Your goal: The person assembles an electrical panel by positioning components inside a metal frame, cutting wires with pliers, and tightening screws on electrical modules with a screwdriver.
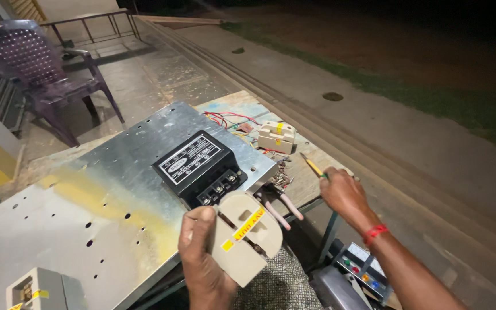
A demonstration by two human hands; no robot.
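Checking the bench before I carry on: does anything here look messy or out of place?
Loose screws and red wires lie scattered on the wooden table beside the metal panel. Pink-handled pliers poke over the table's front edge. Nothing looks broken.

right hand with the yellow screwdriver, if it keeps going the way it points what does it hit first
Probably the beige block beyond the screwdriver tip, which the right hand aims up-left across the wooden table; depth is unclear.
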